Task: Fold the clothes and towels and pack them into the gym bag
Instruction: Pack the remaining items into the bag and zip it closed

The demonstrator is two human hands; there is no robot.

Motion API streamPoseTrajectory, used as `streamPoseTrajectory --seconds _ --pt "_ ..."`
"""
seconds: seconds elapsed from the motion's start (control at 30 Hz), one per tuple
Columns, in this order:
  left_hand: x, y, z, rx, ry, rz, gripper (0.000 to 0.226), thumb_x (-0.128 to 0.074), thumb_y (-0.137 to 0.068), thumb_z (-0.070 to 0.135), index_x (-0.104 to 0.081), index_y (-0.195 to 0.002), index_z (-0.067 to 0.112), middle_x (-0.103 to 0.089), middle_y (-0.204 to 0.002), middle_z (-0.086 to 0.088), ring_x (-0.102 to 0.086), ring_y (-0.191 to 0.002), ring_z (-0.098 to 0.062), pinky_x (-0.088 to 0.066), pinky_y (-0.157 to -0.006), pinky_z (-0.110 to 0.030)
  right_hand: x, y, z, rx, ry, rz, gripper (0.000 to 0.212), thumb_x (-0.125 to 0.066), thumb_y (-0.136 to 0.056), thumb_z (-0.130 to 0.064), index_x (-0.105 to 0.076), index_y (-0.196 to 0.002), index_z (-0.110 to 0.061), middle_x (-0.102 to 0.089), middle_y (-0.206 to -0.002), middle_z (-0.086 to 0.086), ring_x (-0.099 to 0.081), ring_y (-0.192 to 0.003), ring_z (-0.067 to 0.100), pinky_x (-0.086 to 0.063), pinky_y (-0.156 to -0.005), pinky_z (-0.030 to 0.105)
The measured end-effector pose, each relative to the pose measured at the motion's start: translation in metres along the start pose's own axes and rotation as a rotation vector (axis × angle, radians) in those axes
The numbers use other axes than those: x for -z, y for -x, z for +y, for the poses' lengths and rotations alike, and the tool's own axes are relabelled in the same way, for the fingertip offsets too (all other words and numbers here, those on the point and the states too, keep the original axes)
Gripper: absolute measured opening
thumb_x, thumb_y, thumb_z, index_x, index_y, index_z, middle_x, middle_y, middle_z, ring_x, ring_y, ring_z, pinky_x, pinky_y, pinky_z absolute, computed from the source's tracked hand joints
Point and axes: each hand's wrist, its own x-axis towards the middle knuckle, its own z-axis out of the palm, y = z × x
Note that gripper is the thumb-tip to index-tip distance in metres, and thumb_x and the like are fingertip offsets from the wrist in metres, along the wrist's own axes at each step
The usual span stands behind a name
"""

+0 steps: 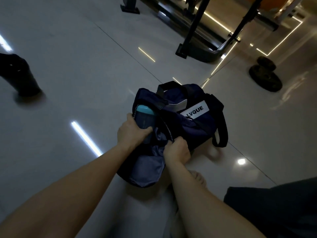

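Glossy grey tiled floor (85, 66): navy fabric gym bag (202, 124), unzipped, dark-blue cloth (171, 97) inside. Left hand (131, 133) clasps teal-lidded bottle (145, 121); right hand (176, 150) pinches bag's opening edge. Packing apparently near complete; zipping outstanding.

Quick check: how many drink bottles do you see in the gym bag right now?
1. A teal-lidded bottle sits in the open end of the gym bag, gripped by the left hand. Others may be hidden under the fabric inside.
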Motion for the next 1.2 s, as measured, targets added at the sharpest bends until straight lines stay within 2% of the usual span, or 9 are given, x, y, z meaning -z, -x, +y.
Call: streamPoseTrajectory --seconds 0.13,0.2,0.33,0.43,0.6,0.8,0.93,1.03,1.2 --pt "-0.007 0.004 -0.004 -0.023 -0.05 -0.05 0.088 -0.079 -0.063 0.067 -0.041 -0.125 0.017 -0.066 -0.117 -0.008 -0.066 -0.101 -0.033 -0.055 -0.077 -0.04 0.017 -0.005 0.002 0.084 -0.042 0.041 0.024 -0.054 -0.101 -0.03 -0.065 -0.106 -0.01 -0.068 -0.108 0.011 -0.065 -0.096 0.032 -0.049 -0.073 0.036" --pt "-0.007 0.002 -0.005 -0.033 -0.107 -0.049 0.085 -0.079 -0.064 0.066 -0.041 -0.122 0.016 -0.066 -0.115 -0.009 -0.067 -0.1 -0.034 -0.055 -0.076 -0.041 0.027 -0.006 0.005 0.092 -0.036 0.063 0.025 -0.055 -0.1 -0.032 -0.066 -0.103 -0.01 -0.069 -0.105 0.011 -0.065 -0.094 0.032 -0.048 -0.071 0.035" --pt "0.001 -0.012 -0.003 -0.05 -0.208 -0.008 0.085 -0.078 -0.065 0.065 -0.038 -0.12 0.014 -0.062 -0.112 -0.011 -0.065 -0.095 -0.036 -0.056 -0.074 -0.045 0.044 -0.008 0.009 0.087 -0.008 0.097 0.022 -0.057 -0.099 -0.025 -0.065 -0.109 -0.008 -0.067 -0.111 0.013 -0.064 -0.102 0.034 -0.051 -0.081 0.037" --pt "0.006 -0.015 -0.006 -0.004 -0.188 0.001 0.089 -0.079 -0.061 0.071 -0.037 -0.117 0.016 -0.06 -0.113 -0.011 -0.065 -0.096 -0.036 -0.057 -0.073 -0.048 0.048 -0.005 0.003 0.125 -0.003 0.105 0.019 -0.057 -0.098 -0.022 -0.064 -0.106 -0.006 -0.066 -0.109 0.013 -0.064 -0.101 0.035 -0.05 -0.08 0.038" --pt "0.008 -0.011 -0.024 -0.031 -0.169 -0.148 0.103 -0.076 -0.054 0.084 -0.037 -0.123 0.019 -0.062 -0.121 -0.008 -0.065 -0.105 -0.035 -0.057 -0.08 -0.046 0.05 -0.015 0.006 0.097 0.008 0.001 0.021 -0.063 -0.093 -0.029 -0.067 -0.093 -0.008 -0.07 -0.095 0.012 -0.066 -0.091 0.033 -0.048 -0.069 0.032" --pt "0.022 -0.007 -0.047 -0.151 -0.055 -0.292 0.083 -0.087 -0.059 0.064 -0.046 -0.121 0.027 -0.066 -0.12 0.002 -0.065 -0.106 -0.026 -0.053 -0.082 -0.038 0.045 0.007 0.01 0.178 0.219 -0.042 0.023 -0.062 -0.091 -0.037 -0.063 -0.093 -0.014 -0.067 -0.093 0.006 -0.066 -0.089 0.031 -0.042 -0.066 0.031" --pt "0.014 -0.003 -0.042 -0.193 -0.239 -0.121 0.066 -0.078 -0.069 0.066 -0.045 -0.109 0.024 -0.065 -0.108 0.0 -0.065 -0.095 -0.028 -0.053 -0.073 -0.039 0.048 0.02 0.013 0.319 0.363 -0.011 0.017 -0.054 -0.094 -0.029 -0.052 -0.083 -0.016 -0.066 -0.09 0.005 -0.065 -0.087 0.03 -0.039 -0.065 0.031" --pt "0.003 -0.001 -0.033 -0.175 -0.245 -0.006 0.057 -0.077 -0.081 0.05 -0.043 -0.11 0.015 -0.055 -0.112 -0.008 -0.06 -0.1 -0.032 -0.052 -0.074 -0.044 0.05 0.023 0.009 0.349 0.349 -0.015 0.016 -0.056 -0.095 -0.031 -0.058 -0.089 -0.016 -0.068 -0.094 0.005 -0.066 -0.088 0.028 -0.041 -0.065 0.031" --pt "0.018 -0.022 -0.037 -0.118 -0.167 -0.092 0.058 -0.083 -0.075 0.048 -0.045 -0.106 0.017 -0.057 -0.108 -0.006 -0.059 -0.092 -0.029 -0.047 -0.07 -0.038 0.061 0.034 -0.011 0.5 0.404 -0.003 0.031 -0.055 -0.096 -0.046 -0.052 -0.08 -0.019 -0.067 -0.086 0.004 -0.067 -0.084 0.028 -0.039 -0.062 0.031"
